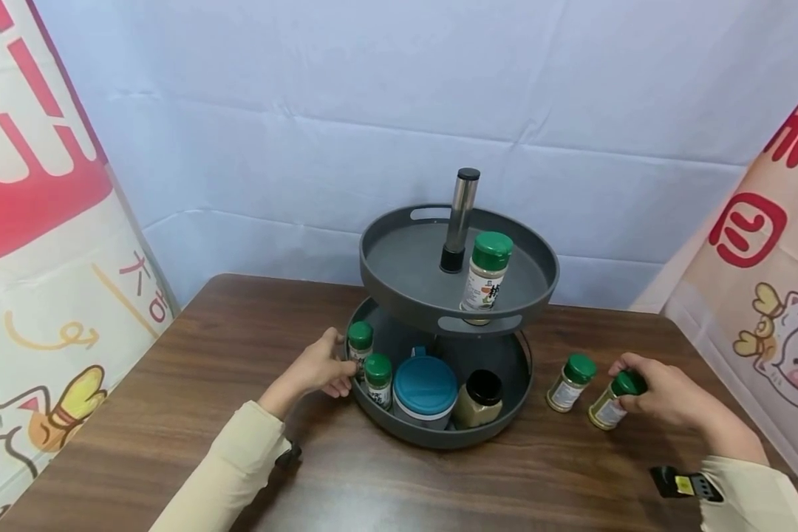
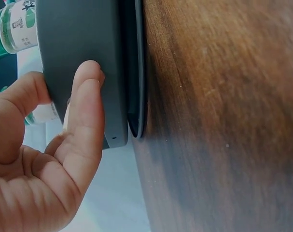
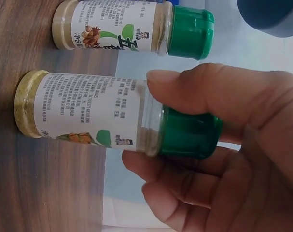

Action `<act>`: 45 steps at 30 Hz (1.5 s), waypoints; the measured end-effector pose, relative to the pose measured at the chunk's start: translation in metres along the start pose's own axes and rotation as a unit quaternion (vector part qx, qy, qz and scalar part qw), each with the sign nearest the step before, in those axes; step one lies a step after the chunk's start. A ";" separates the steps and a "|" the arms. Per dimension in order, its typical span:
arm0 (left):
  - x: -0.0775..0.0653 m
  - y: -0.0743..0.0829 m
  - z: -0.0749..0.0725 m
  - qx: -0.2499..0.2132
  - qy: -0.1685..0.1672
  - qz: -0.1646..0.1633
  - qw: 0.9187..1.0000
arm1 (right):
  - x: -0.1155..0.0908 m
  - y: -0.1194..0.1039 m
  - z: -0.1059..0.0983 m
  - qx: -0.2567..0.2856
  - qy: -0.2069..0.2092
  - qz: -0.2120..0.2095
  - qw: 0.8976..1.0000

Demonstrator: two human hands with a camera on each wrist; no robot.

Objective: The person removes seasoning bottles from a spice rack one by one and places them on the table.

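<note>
My right hand (image 1: 665,391) holds a spice jar (image 3: 83,108) with a green cap, thumb on one side of its neck and fingers on the other. Beside it on the table stands a similar green-capped jar (image 1: 570,383). My left hand (image 1: 312,368) is at the left rim of a grey two-tier rotating tray's lower tier (image 1: 432,438). Its thumb lies at the rim and its fingers along the outer wall (image 2: 83,29). Just inside that rim are two green-capped jars, the rear one (image 1: 360,336) and the front one (image 1: 377,369).
A blue-lidded container (image 1: 425,384) and a black-capped jar (image 1: 480,399) also sit in the lower tier. The upper tier (image 1: 406,258) carries another green-capped jar (image 1: 485,273) near a metal post (image 1: 462,207). A pale cloth (image 1: 273,148) hangs behind the brown wooden table (image 1: 273,295).
</note>
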State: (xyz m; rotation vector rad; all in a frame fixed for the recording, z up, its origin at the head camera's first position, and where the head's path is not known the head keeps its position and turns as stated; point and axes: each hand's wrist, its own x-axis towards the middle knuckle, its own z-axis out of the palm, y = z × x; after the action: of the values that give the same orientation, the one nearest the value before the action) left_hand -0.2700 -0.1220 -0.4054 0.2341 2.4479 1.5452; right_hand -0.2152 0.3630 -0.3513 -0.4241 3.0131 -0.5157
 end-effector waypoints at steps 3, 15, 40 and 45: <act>0.001 0.001 0.000 0.002 0.002 -0.001 1.000 | -0.001 -0.001 0.000 0.001 0.000 0.003 1.000; -0.001 0.000 0.001 -0.005 0.000 -0.005 1.000 | -0.005 -0.005 0.000 -0.008 -0.005 0.007 1.000; -0.001 -0.002 0.000 -0.011 -0.005 0.001 1.000 | -0.007 -0.037 -0.018 -0.061 0.001 -0.008 0.998; -0.001 -0.001 -0.001 -0.014 -0.008 0.002 1.000 | -0.004 -0.055 -0.020 -0.064 -0.001 -0.026 0.998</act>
State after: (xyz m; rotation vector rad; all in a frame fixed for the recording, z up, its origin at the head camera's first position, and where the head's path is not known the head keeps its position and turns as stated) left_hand -0.2692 -0.1232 -0.4055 0.2450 2.4125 1.5722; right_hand -0.1991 0.3208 -0.3138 -0.5103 3.0516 -0.3247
